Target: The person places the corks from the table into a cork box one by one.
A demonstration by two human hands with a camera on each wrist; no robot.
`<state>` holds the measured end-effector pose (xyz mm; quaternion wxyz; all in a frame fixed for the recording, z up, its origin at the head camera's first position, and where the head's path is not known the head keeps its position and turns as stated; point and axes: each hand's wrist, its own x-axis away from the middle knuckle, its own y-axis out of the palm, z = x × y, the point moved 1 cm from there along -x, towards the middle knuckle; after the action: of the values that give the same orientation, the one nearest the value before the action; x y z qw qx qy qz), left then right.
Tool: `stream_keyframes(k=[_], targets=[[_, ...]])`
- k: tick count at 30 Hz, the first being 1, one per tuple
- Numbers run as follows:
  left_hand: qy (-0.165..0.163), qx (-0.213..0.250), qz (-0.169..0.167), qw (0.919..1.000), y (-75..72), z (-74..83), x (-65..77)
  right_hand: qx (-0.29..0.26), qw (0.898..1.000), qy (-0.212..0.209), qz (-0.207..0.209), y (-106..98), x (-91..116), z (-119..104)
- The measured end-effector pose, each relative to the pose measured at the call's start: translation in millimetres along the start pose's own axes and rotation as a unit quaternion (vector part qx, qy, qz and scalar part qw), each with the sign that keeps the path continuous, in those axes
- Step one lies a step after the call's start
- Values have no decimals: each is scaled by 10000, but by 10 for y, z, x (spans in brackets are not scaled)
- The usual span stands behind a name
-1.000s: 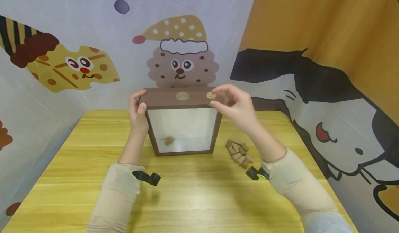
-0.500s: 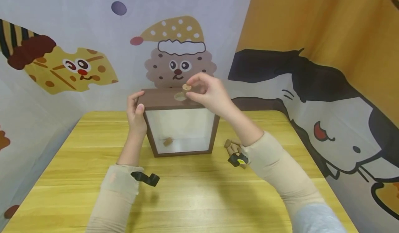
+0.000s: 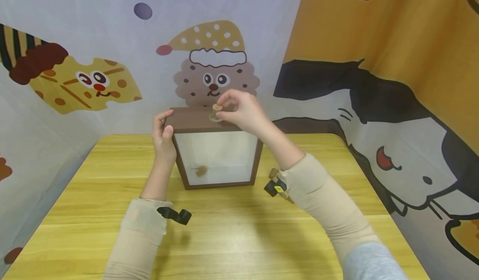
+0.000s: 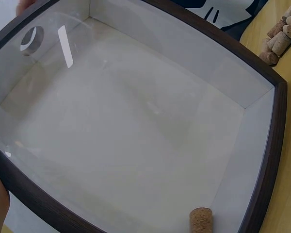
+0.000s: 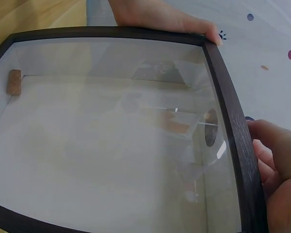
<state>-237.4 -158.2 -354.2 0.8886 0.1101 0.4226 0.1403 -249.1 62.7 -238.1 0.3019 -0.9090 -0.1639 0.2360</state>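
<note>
A dark brown shadow box with a clear front and a round hole in its top stands upright on the table. My left hand grips its upper left corner, thumb at the front edge. Between thumb and fingertips, my right hand pinches a wine cork, held upright right at the hole. Inside the box, one cork rests at the bottom left in the head view. In the right wrist view the pinched cork is hidden behind the frame's edge.
Several loose corks lie in a pile on the wooden table, right of the box; my right wrist camera partly covers them in the head view. Behind the box hangs a cartoon-printed cloth.
My right hand has carried the pinched cork leftward from the right end of the box top to the hole, then slightly down. My left hand keeps its grip on the corner.
</note>
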Motion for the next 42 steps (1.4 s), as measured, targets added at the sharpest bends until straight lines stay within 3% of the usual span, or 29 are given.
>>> stream_keyframes(k=[8,19,33,39,42], targets=[[36,-75,-3,10000,-20,-14,-2,387,9992,-20,-13,21,5,-23],[-46,-63,-43,10000,-22,-19,8,27,9999,-138,70,-18,113,-8],[-39,13,-28,10000,-1,-2,2,-270,9968,-201,719,-251,738,70],[-111,13,-81,9999,-6,-4,1,-327,9954,-436,792,-259,1026,282],[-133,4,-120,9998,-12,-5,4,-235,9963,-363,746,-253,1177,448]])
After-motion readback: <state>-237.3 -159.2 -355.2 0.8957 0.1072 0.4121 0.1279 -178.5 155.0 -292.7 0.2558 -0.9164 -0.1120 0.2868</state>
